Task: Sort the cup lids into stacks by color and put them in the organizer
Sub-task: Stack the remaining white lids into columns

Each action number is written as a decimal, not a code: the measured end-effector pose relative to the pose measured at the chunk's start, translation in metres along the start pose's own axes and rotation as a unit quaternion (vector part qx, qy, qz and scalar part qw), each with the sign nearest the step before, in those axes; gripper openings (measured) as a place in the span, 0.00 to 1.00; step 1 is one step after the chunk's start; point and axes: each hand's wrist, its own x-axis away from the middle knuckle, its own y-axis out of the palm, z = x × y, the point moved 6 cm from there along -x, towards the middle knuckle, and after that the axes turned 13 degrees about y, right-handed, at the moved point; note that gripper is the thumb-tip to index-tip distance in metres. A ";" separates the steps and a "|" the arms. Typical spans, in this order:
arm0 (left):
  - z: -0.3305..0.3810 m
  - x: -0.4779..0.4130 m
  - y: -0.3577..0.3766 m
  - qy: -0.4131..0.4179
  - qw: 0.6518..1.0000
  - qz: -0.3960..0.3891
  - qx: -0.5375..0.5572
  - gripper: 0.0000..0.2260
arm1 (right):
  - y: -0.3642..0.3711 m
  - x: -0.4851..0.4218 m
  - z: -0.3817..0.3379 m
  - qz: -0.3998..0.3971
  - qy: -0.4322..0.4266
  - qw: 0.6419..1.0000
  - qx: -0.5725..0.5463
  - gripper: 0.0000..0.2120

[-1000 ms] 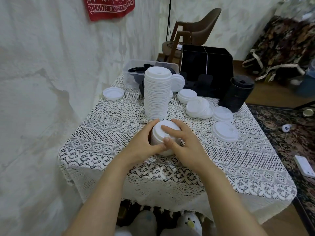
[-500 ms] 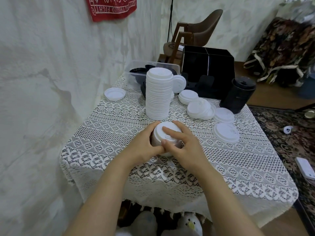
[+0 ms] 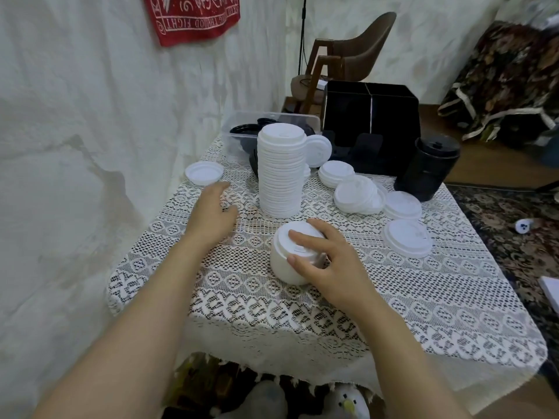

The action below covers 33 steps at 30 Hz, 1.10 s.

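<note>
The right hand [image 3: 329, 267] is holding the short stack [image 3: 282, 267] of white lids on the worktop [image 3: 423, 297], fingers [image 3: 302, 239] curled over it, while the left hand [image 3: 211, 213] is hovering slack and empty near the loose lid [image 3: 204, 173], best pinched by its rim.

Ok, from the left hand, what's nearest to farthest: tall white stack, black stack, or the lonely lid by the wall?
1. Lone white lid, just beyond the left hand.
2. Tall white stack, to its right.
3. Black stack, far right, beside the organizer.
</note>
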 end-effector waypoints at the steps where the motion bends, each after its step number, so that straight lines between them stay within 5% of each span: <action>1: -0.007 -0.012 0.002 0.007 0.999 -0.015 -0.033 0.25 | 0.000 0.000 0.001 0.000 0.000 1.000 -0.001 0.19; 6: -0.041 -0.055 0.011 0.012 0.966 -0.112 -0.232 0.22 | -0.001 -0.002 0.001 -0.006 0.004 1.000 -0.007 0.19; 10: -0.042 -0.062 0.013 0.013 0.951 -0.128 -0.282 0.18 | 0.000 -0.003 0.002 -0.007 0.001 1.000 -0.010 0.19; 16: -0.015 -0.036 0.007 0.027 0.966 -0.057 -0.251 0.09 | 0.000 -0.002 0.001 -0.006 0.005 1.000 -0.020 0.19; 28: 0.042 0.059 0.013 -0.054 0.988 -0.035 -0.138 0.15 | 0.000 0.000 -0.001 -0.001 -0.012 1.000 -0.026 0.18; 33: 0.046 0.083 0.005 -0.082 0.995 0.042 -0.045 0.14 | 0.000 0.000 0.000 0.002 -0.020 1.000 -0.020 0.18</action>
